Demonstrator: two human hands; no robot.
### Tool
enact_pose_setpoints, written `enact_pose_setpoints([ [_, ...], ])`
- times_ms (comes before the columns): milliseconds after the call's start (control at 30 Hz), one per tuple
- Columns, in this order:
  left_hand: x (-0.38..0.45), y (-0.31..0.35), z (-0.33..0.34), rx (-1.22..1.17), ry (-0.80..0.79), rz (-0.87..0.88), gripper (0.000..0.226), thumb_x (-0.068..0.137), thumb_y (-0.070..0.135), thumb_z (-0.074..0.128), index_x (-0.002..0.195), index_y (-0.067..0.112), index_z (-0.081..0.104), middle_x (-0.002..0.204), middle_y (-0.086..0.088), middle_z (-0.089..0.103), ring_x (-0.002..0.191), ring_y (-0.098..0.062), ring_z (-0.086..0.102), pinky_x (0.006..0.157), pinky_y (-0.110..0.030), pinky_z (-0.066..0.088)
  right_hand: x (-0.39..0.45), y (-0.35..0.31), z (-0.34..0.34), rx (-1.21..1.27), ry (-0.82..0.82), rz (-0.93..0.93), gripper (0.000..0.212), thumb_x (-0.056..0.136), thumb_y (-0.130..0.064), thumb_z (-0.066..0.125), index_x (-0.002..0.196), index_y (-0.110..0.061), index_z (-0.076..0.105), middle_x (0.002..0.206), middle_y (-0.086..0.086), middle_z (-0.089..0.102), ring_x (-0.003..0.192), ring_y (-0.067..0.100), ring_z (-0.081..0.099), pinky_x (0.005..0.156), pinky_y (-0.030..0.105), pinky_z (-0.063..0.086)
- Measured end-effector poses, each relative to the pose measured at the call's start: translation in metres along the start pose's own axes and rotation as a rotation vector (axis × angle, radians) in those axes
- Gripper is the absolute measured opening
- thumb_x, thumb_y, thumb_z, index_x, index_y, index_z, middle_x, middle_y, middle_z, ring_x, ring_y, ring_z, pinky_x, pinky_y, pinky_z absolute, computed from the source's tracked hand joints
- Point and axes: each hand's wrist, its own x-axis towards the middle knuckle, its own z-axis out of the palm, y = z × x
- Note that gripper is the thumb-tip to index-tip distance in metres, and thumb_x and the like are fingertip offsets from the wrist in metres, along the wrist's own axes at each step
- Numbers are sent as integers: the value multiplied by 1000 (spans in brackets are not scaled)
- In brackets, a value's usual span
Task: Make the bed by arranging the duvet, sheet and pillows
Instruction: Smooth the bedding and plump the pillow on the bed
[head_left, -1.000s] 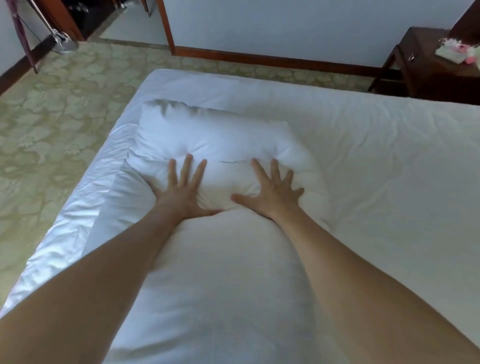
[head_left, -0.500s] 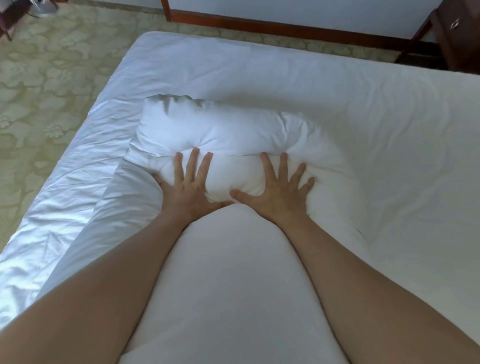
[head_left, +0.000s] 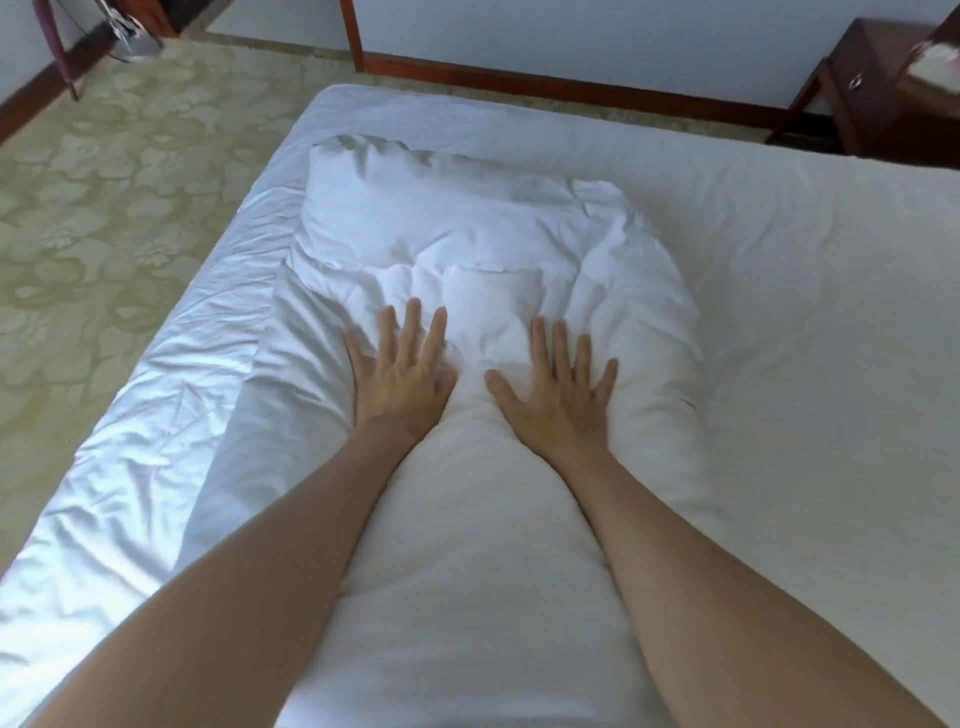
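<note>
A long white pillow (head_left: 467, 545) lies lengthwise on the white sheet (head_left: 779, 312) of the bed, near its left edge. Its far end (head_left: 441, 208) is puffed up and creased. My left hand (head_left: 400, 374) and my right hand (head_left: 556, 387) both lie flat on the pillow's middle, fingers straight and spread, pointing away from me. A small bulge of filling rises between the two hands. A shiny crumpled strip of white fabric (head_left: 130, 467) runs along the bed's left side.
Patterned pale green floor (head_left: 104, 197) stretches to the left of the bed. A dark wooden nightstand (head_left: 883, 88) stands at the far right corner, by the white wall with its wooden skirting (head_left: 571, 85). A metal object (head_left: 130, 31) sits on the floor at the far left.
Both hands have slid back toward me along the pillow and spread flatter. The far end has filled out and a bulge has formed between the hands. The camera tilted up slightly.
</note>
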Motion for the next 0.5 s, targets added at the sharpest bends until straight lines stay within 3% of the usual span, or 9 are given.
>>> enact_pose_setpoints([
  [133,-76,7,-23,58,-34,-22,67,95,58,9,155,33,-3,165,2,-5,152,-25,-7,110,-70,-8,-68,-2,-10,-9,-46,-5,87,85,-81,8,155,-35,-13,165,-7,-13,151,21,-17,114,59,-19],
  [300,-172,10,-31,20,49,-83,76,90,70,13,156,34,3,165,4,3,152,-25,-6,111,-69,-8,-148,2,-12,-31,-48,10,91,82,-85,5,156,-34,-9,165,-12,-11,151,18,-18,111,61,-21],
  [500,-247,15,-26,10,30,-159,86,82,81,15,155,38,-3,165,4,-6,150,-27,-14,109,-73,-6,-208,11,-10,-69,-55,29,94,81,-87,4,157,-33,-8,165,-9,-11,151,17,-17,108,65,-22],
])
